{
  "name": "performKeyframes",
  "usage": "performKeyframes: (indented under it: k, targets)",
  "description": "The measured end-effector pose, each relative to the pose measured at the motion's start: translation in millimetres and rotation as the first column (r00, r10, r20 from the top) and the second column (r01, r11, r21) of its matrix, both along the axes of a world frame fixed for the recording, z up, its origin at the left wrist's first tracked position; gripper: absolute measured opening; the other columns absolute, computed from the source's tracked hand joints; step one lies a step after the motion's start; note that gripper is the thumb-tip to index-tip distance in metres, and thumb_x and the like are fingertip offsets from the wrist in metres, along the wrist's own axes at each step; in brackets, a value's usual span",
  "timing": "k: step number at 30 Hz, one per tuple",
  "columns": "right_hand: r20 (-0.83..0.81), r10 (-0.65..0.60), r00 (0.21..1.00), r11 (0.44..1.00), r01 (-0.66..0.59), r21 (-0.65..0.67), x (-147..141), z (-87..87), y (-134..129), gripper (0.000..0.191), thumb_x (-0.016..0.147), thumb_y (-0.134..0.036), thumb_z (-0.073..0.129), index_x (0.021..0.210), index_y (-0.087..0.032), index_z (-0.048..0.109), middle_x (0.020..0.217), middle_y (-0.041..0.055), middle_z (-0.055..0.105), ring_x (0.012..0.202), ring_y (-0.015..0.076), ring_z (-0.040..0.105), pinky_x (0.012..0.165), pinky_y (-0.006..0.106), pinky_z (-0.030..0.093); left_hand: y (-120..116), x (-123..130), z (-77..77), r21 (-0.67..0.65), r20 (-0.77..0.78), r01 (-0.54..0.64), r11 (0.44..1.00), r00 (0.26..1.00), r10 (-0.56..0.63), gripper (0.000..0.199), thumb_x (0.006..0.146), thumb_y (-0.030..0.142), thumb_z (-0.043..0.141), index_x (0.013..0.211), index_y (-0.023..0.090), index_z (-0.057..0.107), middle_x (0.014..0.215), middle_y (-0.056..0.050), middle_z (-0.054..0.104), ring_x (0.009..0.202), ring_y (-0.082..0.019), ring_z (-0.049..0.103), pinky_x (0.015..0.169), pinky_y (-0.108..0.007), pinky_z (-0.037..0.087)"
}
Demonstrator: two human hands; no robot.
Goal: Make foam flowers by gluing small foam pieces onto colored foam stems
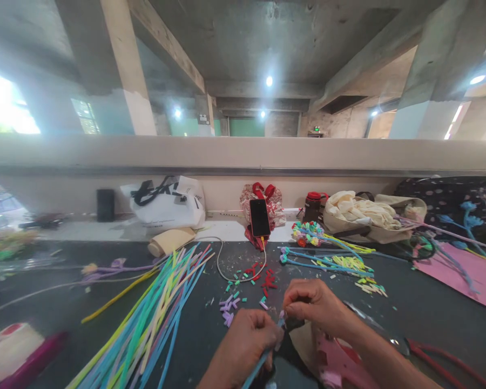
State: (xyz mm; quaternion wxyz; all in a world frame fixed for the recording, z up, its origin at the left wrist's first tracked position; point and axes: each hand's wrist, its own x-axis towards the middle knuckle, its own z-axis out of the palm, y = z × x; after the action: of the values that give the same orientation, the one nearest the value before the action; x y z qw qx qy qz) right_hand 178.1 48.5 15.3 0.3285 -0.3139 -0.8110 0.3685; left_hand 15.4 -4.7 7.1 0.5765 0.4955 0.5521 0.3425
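Note:
My left hand [249,340] is closed round a light blue fuzzy craft stem [256,370], which slants up from the bottom edge. At the stem's upper end sits a small pale purple piece [282,315]. My right hand [314,302] pinches this piece between thumb and fingertips, close to the left hand. Just beyond the hands lie loose short cut pieces in purple [228,306], red [269,280] and green. Under my right forearm is a pink tool [332,356], partly hidden. Beside it lies a pair of scissors [405,346] with red handles.
A large bundle of coloured stems [154,324] covers the left of the dark table. Behind stand a phone [260,218] on a charging cable, a white bag [168,208], a dark bottle [312,208] and a cloth bag [364,216]. Finished-looking blue stems [324,262] and pink paper [461,275] lie right.

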Motion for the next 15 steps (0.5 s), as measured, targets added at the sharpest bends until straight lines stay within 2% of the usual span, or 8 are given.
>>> performKeyframes:
  k: [9,15]
  targets:
    - [0.097,0.044,0.994,0.991,-0.056,0.123,0.5,4.5,-0.6,0.011,0.07,-0.011,0.058,0.067,-0.017,0.068,0.064,-0.0004,0.062,0.063,0.0107,0.056,0.059,0.018,0.04,0.6,-1.3,1.1,-0.035,-0.024,0.035,0.999,0.999,-0.035,0.012,0.059,0.02,0.05,0.048,0.015,0.051,0.026,0.007,0.044,0.02,-0.004,0.028,0.031,-0.017,0.02]
    - [0.152,0.047,0.987,0.985,-0.071,0.158,2.4,4.1,0.2,0.011,0.072,-0.013,0.056,0.068,-0.017,0.065,0.065,-0.0009,0.06,0.063,0.0103,0.055,0.058,0.018,0.039,0.6,-1.6,3.8,-0.08,-0.047,0.034,0.996,0.998,-0.038,0.012,0.06,0.02,0.05,0.048,0.016,0.051,0.026,0.007,0.043,0.019,-0.004,0.027,0.031,-0.017,0.019]
